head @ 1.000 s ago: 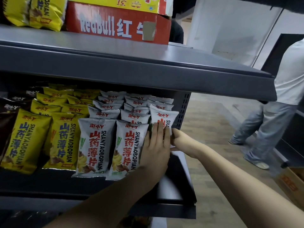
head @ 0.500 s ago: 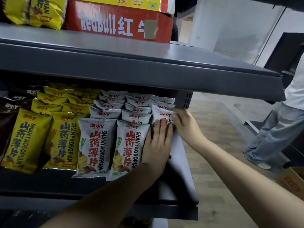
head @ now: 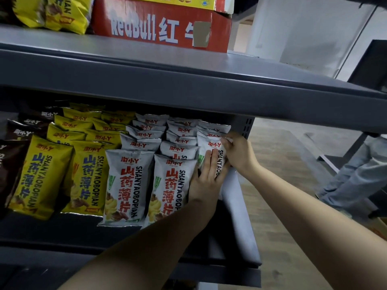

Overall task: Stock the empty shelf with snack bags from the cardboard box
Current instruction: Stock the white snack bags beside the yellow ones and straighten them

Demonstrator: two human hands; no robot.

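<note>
Fingers (head: 207, 162) of left hand (head: 204, 185) straight, pressed flat on white snack bag (head: 207, 144) — right hand (head: 238, 153) pinches bag top corner.

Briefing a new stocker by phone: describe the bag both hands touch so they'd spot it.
Under the red RedBull carton, look along the grey shelf to its right end, where white bags sit in three columns. Take the rightmost column's front bag: the left hand lies flat on it, the right hand pinches its top corner.

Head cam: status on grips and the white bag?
Left grip flat against white bag front. Right grip pinches its top edge. Bag stands fronting right-hand row on shelf. Side panel close on right.
</note>
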